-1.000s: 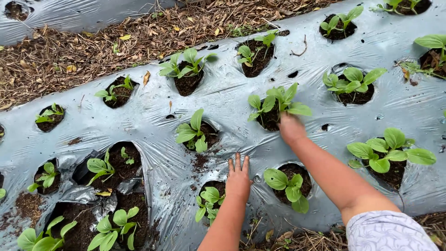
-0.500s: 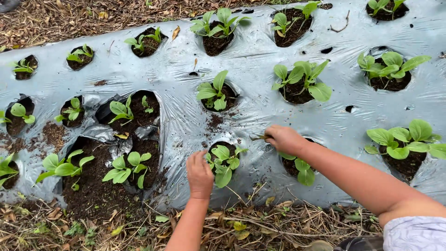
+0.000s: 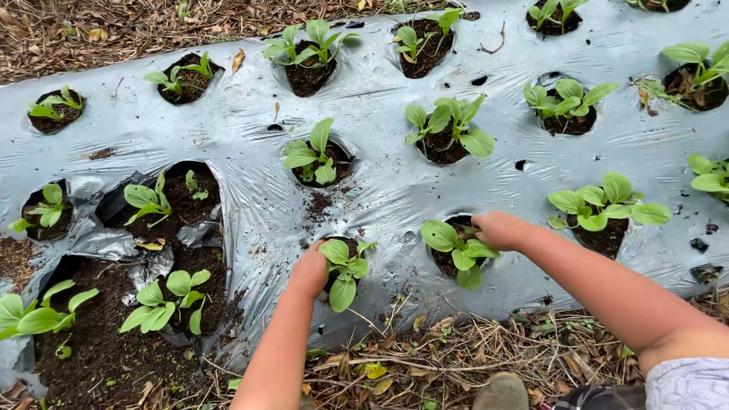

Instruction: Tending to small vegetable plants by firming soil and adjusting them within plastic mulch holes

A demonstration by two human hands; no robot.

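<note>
Where each seedling [image 3: 345, 266] hides fingertips, left hand [image 3: 310, 269] and right hand [image 3: 497, 228] grip is unreadable

Both bare forearms reach up from the bottom edge. The left hand [image 3: 310, 267] sits curled at lower centre; the right hand [image 3: 497, 229], fingers tucked under, lies right of centre.

Two young leafy seedlings stand at the near edge of the silver plastic mulch sheet [image 3: 380, 182], each in its own round hole of dark soil. The left seedling [image 3: 343, 269] has rounded green leaves on pale stems, one large leaf drooping toward the straw. The right seedling [image 3: 458, 249] spreads broad oval leaves over its hole, nearly hiding the soil.
</note>
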